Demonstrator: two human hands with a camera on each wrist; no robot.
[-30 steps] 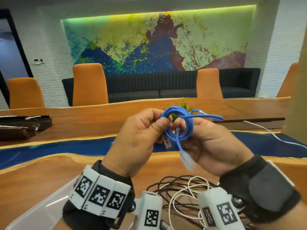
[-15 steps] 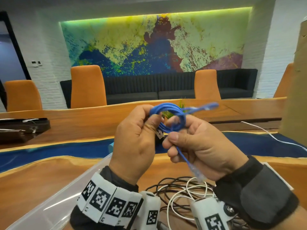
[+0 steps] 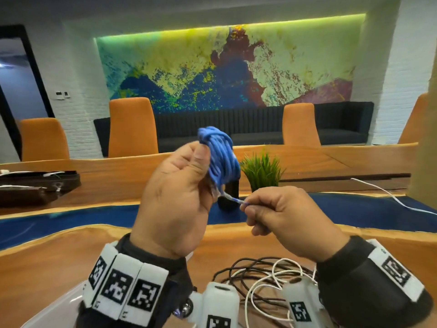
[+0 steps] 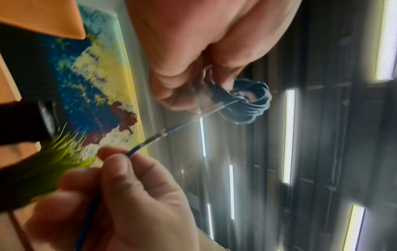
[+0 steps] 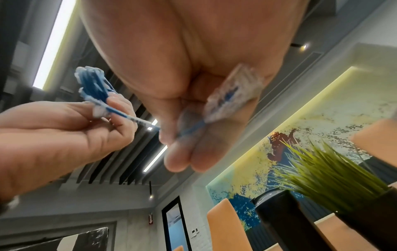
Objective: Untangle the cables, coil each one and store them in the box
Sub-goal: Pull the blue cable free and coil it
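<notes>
A blue network cable [image 3: 221,159] is wound into a small tight coil, raised above the table. My left hand [image 3: 175,200] grips the coil [image 4: 247,103] between thumb and fingers. My right hand [image 3: 279,214] pinches the cable's free end [image 3: 236,200], pulled taut to the right and a little lower than the coil. The clear plug [image 5: 234,100] of that end lies in my right palm. A tangle of black and white cables [image 3: 262,278] lies on the table below my wrists. A clear plastic box [image 3: 54,311] shows at the lower left, mostly cut off.
A potted green plant [image 3: 260,171] in a black pot stands just behind my hands on the wooden table [image 3: 47,261]. A white cable [image 3: 390,197] trails at the right. Dark cases [image 3: 35,185] sit at the far left. Orange chairs line the far side.
The left hand has lifted the blue coil higher. The right hand has slid off the coil and pulled the free end out to the right and down, so the strand is taut.
</notes>
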